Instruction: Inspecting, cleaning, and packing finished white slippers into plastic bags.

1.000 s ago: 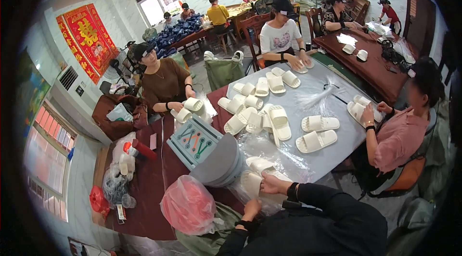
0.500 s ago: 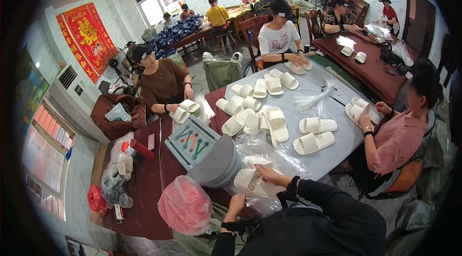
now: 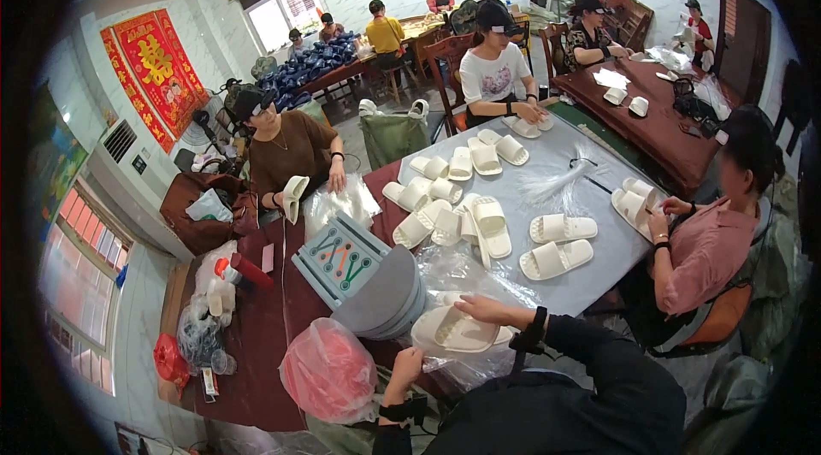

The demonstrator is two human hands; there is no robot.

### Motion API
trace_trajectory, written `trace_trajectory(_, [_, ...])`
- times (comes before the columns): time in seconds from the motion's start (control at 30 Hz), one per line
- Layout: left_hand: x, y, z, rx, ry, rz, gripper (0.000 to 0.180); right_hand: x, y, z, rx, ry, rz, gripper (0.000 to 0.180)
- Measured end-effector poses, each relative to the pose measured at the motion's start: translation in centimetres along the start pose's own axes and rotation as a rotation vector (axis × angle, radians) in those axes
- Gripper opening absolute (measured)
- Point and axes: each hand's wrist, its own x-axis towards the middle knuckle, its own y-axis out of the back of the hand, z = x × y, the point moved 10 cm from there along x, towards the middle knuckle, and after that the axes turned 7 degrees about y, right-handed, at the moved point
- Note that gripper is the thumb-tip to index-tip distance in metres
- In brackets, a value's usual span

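Just in front of me a cream slide slipper [image 3: 453, 330] is held sideways, its sole tilted toward me. My right hand [image 3: 484, 310] grips its upper edge, thumb and fingers closed on it. Part of another pale slipper seems to show behind and below it, though the overlap hides much. My left hand [image 3: 405, 367] is closed just left of and below the slipper's end; what its fingers hold, if anything, I cannot make out. Clear plastic film [image 3: 457, 271] lies crumpled on the table beyond the slipper.
Grey stacked stools [image 3: 363, 271] stand left of the slipper, beside a pink bundle in clear plastic [image 3: 329, 368]. Several cream slippers [image 3: 487, 220] cover the pale tabletop [image 3: 599, 190], with a bunch of clear ties [image 3: 560, 186]. Co-workers sit around the table; one holds a slipper [image 3: 294, 198].
My right hand has shifted right and the slipper has turned to a flatter tilt. My left hand has moved slightly left. The brown-sleeved co-worker now holds a slipper upright, one hand on plastic bags.
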Motion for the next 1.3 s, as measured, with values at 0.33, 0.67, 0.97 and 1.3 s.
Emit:
trace_trajectory(0.33, [-3.0, 1.7, 3.8, -0.313, 0.076, -0.210, 0.026, -4.0, 2.5, -5.0, -0.519, 0.509, -0.161, 0.067])
trace_trajectory(0.67, [-3.6, 5.8, 5.8, -0.716, 0.076, -0.158, 0.024, -10.9, 4.9, -12.0, -0.762, 0.988, -0.093, 0.052])
trace_trajectory(0.97, [-5.6, 8.8, 9.3, -0.692, -0.145, 0.058, 0.025, -10.9, 8.0, -15.7, -0.583, 1.111, 0.348, 0.016])
trace_trajectory(1.3, [-5.6, 4.8, 7.4, -0.405, -0.016, 0.016, 0.025, -9.4, 3.1, -14.7, -0.604, 0.852, 0.171, 0.074])
